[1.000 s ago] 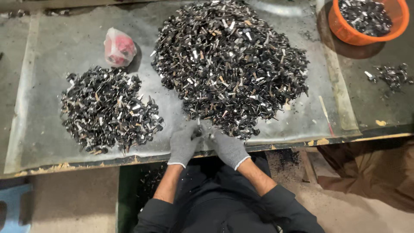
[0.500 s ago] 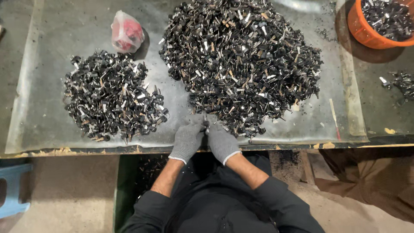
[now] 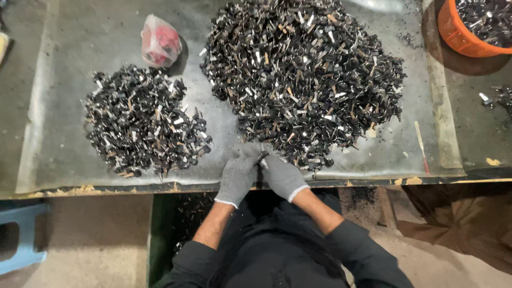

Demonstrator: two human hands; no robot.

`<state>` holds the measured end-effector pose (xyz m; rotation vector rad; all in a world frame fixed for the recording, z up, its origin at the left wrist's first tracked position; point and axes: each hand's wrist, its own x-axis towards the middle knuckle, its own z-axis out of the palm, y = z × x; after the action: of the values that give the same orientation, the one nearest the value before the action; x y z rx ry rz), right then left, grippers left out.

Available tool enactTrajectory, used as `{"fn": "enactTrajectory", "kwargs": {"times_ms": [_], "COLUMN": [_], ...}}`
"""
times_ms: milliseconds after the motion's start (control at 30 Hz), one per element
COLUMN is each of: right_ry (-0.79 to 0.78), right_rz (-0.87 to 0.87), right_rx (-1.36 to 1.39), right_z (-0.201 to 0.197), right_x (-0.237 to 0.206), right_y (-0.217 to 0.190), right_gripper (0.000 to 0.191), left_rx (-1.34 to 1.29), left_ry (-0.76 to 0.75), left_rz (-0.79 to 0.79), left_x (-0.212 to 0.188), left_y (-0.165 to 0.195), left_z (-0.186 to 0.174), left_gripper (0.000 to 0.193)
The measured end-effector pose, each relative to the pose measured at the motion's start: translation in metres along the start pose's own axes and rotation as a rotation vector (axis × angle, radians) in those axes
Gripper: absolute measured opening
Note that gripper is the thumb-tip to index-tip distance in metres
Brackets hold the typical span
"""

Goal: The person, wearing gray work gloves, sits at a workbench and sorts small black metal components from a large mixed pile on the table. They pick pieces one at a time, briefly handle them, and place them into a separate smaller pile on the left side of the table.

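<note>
Both my hands wear grey knit gloves and meet at the table's front edge. My left hand (image 3: 236,177) and my right hand (image 3: 282,176) pinch one small dark metal part (image 3: 263,157) between their fingertips. Just beyond them rises a big heap of small black and silver metal parts (image 3: 304,74). A smaller heap of the same parts (image 3: 144,122) lies to the left of my hands on the grey sheet (image 3: 69,80) that covers the table.
A clear bag with something red inside (image 3: 160,41) lies behind the small heap. An orange tub of parts (image 3: 469,26) stands at the back right, with loose parts (image 3: 498,98) nearby. A thin stick (image 3: 421,145) lies right of the big heap. A blue stool (image 3: 21,240) stands low left.
The view has shifted so the table sits higher and further right in frame. My hands stay together at the near edge of the big heap, still working a small part.
</note>
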<state>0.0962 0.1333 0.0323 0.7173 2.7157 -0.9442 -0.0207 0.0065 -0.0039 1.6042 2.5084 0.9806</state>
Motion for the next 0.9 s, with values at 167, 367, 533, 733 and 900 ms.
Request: {"fn": "enactTrajectory", "kwargs": {"times_ms": [167, 367, 533, 733, 900], "right_ry": [-0.018, 0.009, 0.081, 0.02, -0.065], "right_rz": [0.076, 0.012, 0.017, -0.154, 0.094], "right_rx": [-0.042, -0.098, -0.1, 0.169, -0.087], "right_z": [-0.009, -0.01, 0.008, -0.002, -0.008], "right_x": [0.004, -0.012, -0.007, 0.016, -0.01], "right_y": [-0.001, -0.008, -0.007, 0.017, 0.008], "right_gripper": [0.033, 0.03, 0.024, 0.031, 0.04], "left_rx": [0.019, -0.21, -0.116, -0.253, 0.072], "left_ry": [-0.089, 0.074, -0.11, -0.081, 0.095], "left_rz": [-0.051, -0.079, -0.177, -0.358, -0.108], "left_x": [0.002, -0.002, 0.001, -0.006, -0.011], "left_y": [0.007, 0.007, 0.007, 0.016, 0.027], "left_z": [-0.003, -0.009, -0.008, -0.018, -0.014], "left_gripper": [0.028, 0.045, 0.042, 0.041, 0.015]}}
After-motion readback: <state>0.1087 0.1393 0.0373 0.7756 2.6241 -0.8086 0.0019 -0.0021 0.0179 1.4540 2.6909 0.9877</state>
